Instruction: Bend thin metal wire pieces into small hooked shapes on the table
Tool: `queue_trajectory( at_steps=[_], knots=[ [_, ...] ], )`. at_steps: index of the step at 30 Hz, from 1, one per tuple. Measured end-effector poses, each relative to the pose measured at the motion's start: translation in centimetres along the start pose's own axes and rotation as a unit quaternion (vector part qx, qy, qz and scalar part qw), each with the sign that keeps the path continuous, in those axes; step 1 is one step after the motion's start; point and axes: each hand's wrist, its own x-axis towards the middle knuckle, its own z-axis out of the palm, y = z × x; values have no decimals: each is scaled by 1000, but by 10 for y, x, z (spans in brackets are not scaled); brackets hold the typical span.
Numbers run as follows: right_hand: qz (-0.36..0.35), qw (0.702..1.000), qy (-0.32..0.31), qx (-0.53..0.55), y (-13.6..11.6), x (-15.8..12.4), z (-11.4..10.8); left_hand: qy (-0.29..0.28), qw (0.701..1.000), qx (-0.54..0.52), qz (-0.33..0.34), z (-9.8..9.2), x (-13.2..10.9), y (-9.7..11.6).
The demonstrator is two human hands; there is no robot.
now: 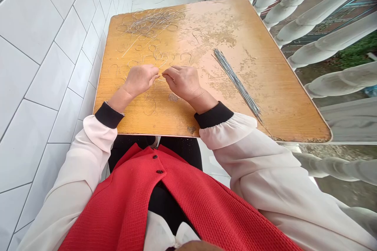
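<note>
Close together over the wooden table, my two hands pinch a thin wire between them. My left hand is closed, its fingertips pressed together near the wire's end. My right hand is closed too, its thumb and forefinger meeting just beside the left fingertips. The wire is so fine that most of it is hidden by the fingers. Several loose bent wire pieces lie just beyond my hands, some curled into rings. On the right rests a bundle of straight grey wires, lying diagonally.
A tangled heap of thin wire covers the table's far left part. White tiled wall runs along the left. A white baluster railing stands close on the right. The tabletop's surface is worn and peeling.
</note>
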Motion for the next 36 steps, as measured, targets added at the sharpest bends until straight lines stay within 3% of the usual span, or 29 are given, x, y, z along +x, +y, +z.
queue_trajectory(
  at_steps=[6,12,17,20,22,25,28,31,34,36],
  knots=[
    [-21,998,-40,-36,2,2,-1,-38,999,-13,-9,-7,2,1],
    [-16,999,-39,-19,-1,0,0,-81,993,85,-11,-17,3,8],
    [3,1000,-8,1,-14,-1,-2,-43,998,41,22,-12,5,9],
    [44,994,4,102,-18,3,0,-17,998,15,54,-7,6,7],
    [121,972,23,202,-17,7,0,29,997,-11,75,-6,5,5],
    [239,903,74,348,-15,12,-7,162,978,-114,64,-6,3,2],
    [280,835,109,460,-15,15,-19,221,935,-265,-83,-4,1,7],
    [291,790,105,530,-17,15,-26,123,889,-400,-185,-4,1,20],
    [290,764,95,569,-17,14,-28,4,829,-512,-225,-6,1,34],
    [291,753,82,584,-17,14,-28,-25,796,-555,-241,-9,0,39]
  ],
)
